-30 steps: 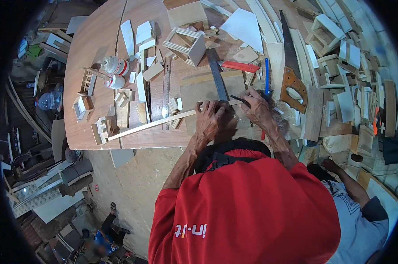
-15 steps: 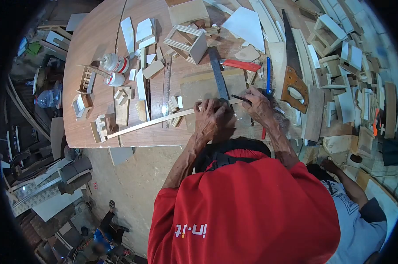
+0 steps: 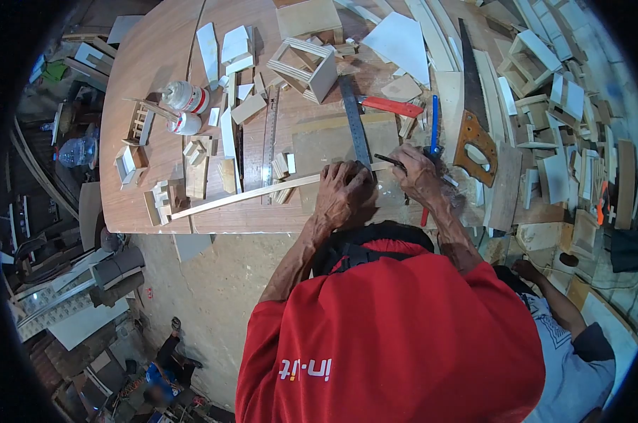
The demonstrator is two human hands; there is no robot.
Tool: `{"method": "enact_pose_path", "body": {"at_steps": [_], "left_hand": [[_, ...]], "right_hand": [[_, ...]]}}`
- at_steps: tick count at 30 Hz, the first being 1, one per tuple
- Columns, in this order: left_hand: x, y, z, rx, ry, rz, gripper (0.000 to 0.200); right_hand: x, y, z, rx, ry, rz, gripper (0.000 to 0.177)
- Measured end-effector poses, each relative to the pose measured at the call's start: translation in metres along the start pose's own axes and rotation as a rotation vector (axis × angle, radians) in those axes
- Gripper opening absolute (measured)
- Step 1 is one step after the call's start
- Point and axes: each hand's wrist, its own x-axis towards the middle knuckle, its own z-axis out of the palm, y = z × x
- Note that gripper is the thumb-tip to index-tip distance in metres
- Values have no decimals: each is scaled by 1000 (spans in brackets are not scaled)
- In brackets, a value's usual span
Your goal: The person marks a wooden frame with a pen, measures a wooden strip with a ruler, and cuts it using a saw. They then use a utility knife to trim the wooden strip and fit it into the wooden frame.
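A long thin wooden strip (image 3: 262, 189) lies slanting across the front of the table. My left hand (image 3: 344, 192) has its fingers curled down over the strip's right part, beside the lower end of a metal ruler (image 3: 354, 120). A dark pencil (image 3: 389, 161) is held in my right hand (image 3: 419, 173), its tip pointing left near the ruler's end. Both hands are over a flat board (image 3: 312, 144). A red-handled tool (image 3: 393, 106) lies just above them.
Glue bottles (image 3: 186, 97) stand at the left. A handsaw (image 3: 475, 144) lies at the right, near piled wooden pieces (image 3: 537, 63). An open wooden box frame (image 3: 303, 69) sits further back. Another person (image 3: 566, 338) is at the lower right.
The view has shifted slightly. My hands remain close together over the strip and ruler, with the pencil still in my right hand.
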Motion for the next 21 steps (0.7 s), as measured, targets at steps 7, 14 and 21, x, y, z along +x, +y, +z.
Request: {"method": "enact_pose_path", "body": {"at_steps": [7, 14, 21], "left_hand": [[-5, 5, 0, 17, 26, 4, 69], [-8, 15, 1, -52, 80, -42, 75], [-5, 10, -3, -69, 43, -47, 62]], "right_hand": [[-8, 3, 6, -22, 85, -112, 14], [-11, 0, 5, -35, 113, -147, 11], [-8, 6, 5, 22, 83, -127, 6]]}}
